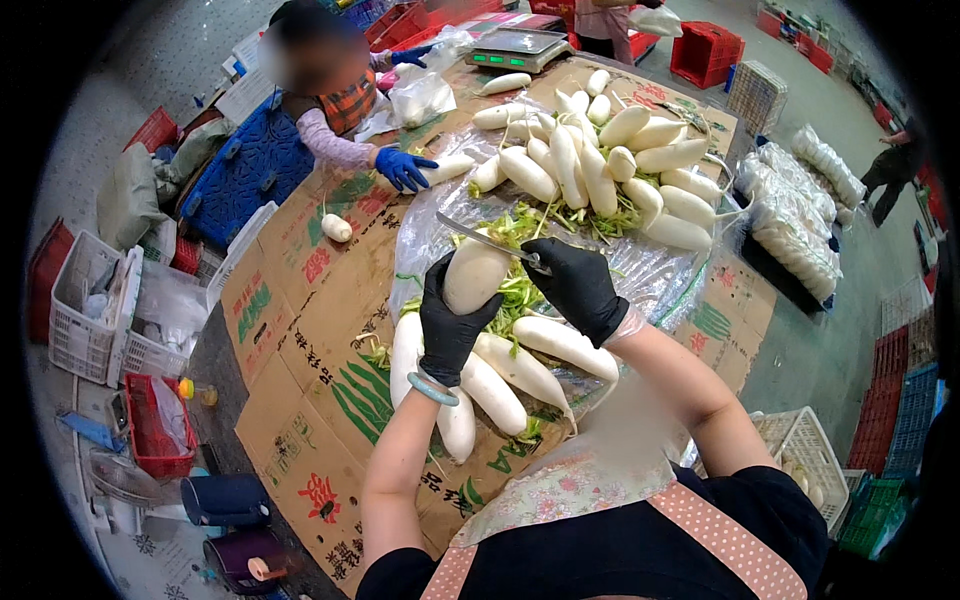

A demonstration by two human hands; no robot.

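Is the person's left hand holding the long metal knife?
No, the black-gloved right hand grips the knife; the black-gloved left hand holds a white radish.

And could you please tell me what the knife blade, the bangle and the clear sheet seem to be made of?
Knife blade: probably steel, being thin, grey and smooth-looking.
Bangle: perhaps jade, glass or plastic; its smooth, pale blue-green look leaves that open.
Clear sheet: likely plastic film, see-through and glossy, with creases.

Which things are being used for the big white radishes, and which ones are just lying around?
For the radishes:
white radish in the left hand
knife in the right hand
radish pile

Seemingly just lying around:
red basket
dark blue container
purple container
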